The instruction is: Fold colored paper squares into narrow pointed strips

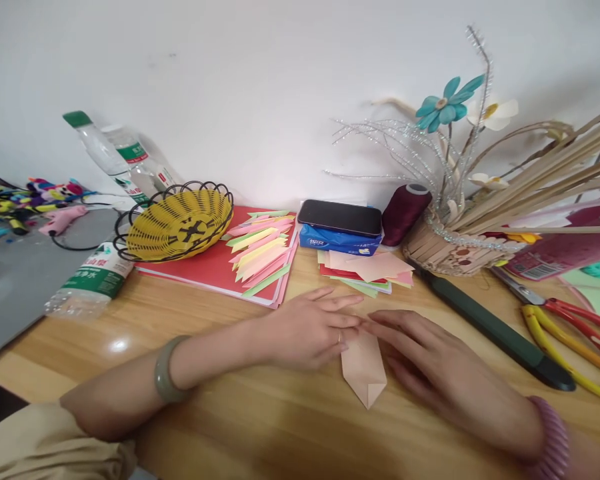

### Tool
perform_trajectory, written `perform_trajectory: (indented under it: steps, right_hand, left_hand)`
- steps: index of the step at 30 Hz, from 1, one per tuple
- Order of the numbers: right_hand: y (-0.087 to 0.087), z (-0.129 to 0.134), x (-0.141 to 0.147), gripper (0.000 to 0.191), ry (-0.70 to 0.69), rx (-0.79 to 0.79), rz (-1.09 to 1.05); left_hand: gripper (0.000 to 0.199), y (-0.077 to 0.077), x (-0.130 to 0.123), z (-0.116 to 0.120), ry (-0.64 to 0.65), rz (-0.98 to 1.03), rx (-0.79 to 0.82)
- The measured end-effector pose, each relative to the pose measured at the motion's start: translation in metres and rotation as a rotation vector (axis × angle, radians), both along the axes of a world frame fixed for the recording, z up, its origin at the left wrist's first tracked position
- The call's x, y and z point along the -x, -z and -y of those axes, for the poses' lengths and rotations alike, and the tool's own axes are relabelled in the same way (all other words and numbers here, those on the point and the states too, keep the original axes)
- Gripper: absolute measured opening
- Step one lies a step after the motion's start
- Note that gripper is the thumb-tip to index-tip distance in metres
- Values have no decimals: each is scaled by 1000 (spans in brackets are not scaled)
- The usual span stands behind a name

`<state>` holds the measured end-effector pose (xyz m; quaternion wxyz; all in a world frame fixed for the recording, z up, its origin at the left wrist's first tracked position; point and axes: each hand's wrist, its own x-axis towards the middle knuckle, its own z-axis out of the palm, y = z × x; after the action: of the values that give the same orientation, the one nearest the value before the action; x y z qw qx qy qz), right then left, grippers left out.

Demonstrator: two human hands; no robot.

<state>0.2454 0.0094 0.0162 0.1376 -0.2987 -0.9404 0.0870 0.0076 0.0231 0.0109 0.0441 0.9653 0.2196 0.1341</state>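
A folded piece of pale pink paper lies flat on the wooden table, its near end creased to a point. Across its far part rests my left hand, fingers stretched out and somewhat spread, a ring on one of them. My right hand comes in from the other side with long, loosely extended fingers, their tips touching the paper's upper edge beside the left fingertips. Both hands look slightly blurred. The far end of the paper is hidden under the fingers, and neither hand grips it.
Behind the hands, a phone lies on a blue tissue pack above stacked coloured paper. Folded strips cover a red sheet near a yellow basket. At right are a dark green cutter and scissors.
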Motion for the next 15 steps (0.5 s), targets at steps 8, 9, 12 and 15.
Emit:
perform_trajectory:
  steps: [8,9,12,15]
  right_hand:
    - [7,4,19,27,44,-314,22]
    - [7,8,20,28,72,-329,27]
    - [6,18,25,28,154,-347,36]
    - [4,20,27,32,191,-330,22]
  left_hand:
    - [20,-9,1,9,-176,369,-173]
    - [18,-10,2,16,-182,336,-204]
    - [20,-6,2,38,-130,195,-315]
    - [15,0,2,47,-97,95,-345]
